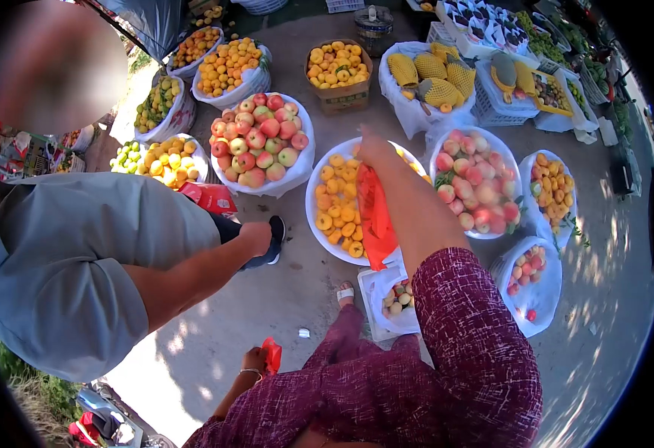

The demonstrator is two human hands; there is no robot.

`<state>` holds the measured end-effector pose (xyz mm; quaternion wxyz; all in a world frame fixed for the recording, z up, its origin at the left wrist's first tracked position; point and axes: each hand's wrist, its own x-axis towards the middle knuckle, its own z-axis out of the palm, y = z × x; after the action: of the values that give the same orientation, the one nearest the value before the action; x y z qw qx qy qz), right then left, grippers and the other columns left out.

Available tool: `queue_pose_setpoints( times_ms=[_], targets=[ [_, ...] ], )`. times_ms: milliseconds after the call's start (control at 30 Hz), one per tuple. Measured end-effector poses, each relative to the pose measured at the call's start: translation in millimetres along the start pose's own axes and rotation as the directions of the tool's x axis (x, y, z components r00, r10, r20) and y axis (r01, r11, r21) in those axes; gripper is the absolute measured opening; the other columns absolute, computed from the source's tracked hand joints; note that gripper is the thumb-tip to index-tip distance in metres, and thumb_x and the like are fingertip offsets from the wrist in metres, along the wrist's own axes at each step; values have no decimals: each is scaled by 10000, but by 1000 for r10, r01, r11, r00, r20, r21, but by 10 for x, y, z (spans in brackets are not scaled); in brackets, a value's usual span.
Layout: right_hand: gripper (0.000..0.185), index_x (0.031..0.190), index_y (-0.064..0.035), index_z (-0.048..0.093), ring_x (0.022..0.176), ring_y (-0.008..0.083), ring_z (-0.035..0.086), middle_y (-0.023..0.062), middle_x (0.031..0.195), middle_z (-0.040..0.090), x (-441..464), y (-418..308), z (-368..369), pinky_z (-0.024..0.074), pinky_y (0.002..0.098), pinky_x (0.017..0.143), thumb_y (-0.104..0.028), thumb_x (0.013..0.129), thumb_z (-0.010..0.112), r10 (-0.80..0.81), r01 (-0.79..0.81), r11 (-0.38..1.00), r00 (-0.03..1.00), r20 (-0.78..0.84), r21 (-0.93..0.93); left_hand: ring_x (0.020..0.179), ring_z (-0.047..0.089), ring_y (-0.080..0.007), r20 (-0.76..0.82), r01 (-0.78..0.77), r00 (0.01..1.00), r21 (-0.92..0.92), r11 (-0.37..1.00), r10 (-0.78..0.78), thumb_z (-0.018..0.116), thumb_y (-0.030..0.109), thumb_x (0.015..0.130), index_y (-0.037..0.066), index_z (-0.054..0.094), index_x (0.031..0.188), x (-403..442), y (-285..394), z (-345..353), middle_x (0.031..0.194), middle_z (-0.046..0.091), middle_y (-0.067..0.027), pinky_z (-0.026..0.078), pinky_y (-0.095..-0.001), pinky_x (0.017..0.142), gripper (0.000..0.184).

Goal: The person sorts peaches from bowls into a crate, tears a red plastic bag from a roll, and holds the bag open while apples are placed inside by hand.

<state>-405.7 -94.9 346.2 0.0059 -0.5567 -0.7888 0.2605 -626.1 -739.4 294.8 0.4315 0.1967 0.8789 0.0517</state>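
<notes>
My right hand [373, 148] reaches forward over a wide basin of yellow-orange flat fruit [333, 200]. A red plastic bag [374, 216] hangs down from its closed fingers, across the fruit. Low and to the left, my left hand [254, 359] is closed on a small crumpled red plastic bag [271, 355], and a bracelet circles that wrist. Just right of my right arm is a basin of pink-and-white peaches [477, 179]. Partly hidden below the red bag stands a white-lined container of small peaches [399, 300].
At left stands another person in a grey shirt [103, 246], a hand [255, 239] lowered near a red printed bag [209, 198]. A basin of red-green apples [260, 140] sits ahead. Behind are a box of yellow fruit [337, 66] and netted melons [433, 78]. More peaches [527, 270] lie at right.
</notes>
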Motion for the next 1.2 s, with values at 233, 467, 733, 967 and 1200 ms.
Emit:
queue_pose_setpoints(
  times_ms=[233,467,733,967,1200],
  targets=[
    [761,1445,-72,314,1057,311,624,158,1162,647,637,-362,-295,482,393,916,-208,774,646,-21,20,1000,999,50,13,615,655,-174,0,-2,1000,-54,999,2,687,423,806,34,692,924,8,-42,-17,729,679,-88,524,-325,596,407],
    [260,975,-144,716,892,262,659,99,920,701,-1297,170,1130,508,380,808,-286,761,676,-230,193,972,681,695,133,718,664,-271,33,-176,984,4,984,175,617,430,861,65,660,999,102,1136,-33,792,678,-130,511,-378,685,392],
    [532,1294,-68,558,1034,202,633,90,1141,663,-3184,439,1402,492,341,898,-460,937,530,-368,-505,608,505,781,613,907,645,-293,-8,-640,765,-126,758,644,555,196,912,71,621,1121,-259,2704,525,1010,667,-149,501,-376,806,252],
    [454,1236,-52,542,775,186,668,71,1013,671,-3556,740,1356,578,334,649,-420,976,481,-333,-912,-48,398,855,406,924,611,-321,322,-937,307,-63,344,896,565,21,843,52,570,1022,-960,2819,1302,1041,608,-141,497,-397,809,182],
    [233,1106,-28,579,885,182,646,97,1006,645,-3666,1105,1494,532,308,800,-175,926,567,-143,-771,-35,633,761,635,1064,563,-328,446,-892,335,-133,431,830,590,60,824,63,553,1138,-1026,2951,1444,1129,585,-158,458,-389,927,316]
  ],
)
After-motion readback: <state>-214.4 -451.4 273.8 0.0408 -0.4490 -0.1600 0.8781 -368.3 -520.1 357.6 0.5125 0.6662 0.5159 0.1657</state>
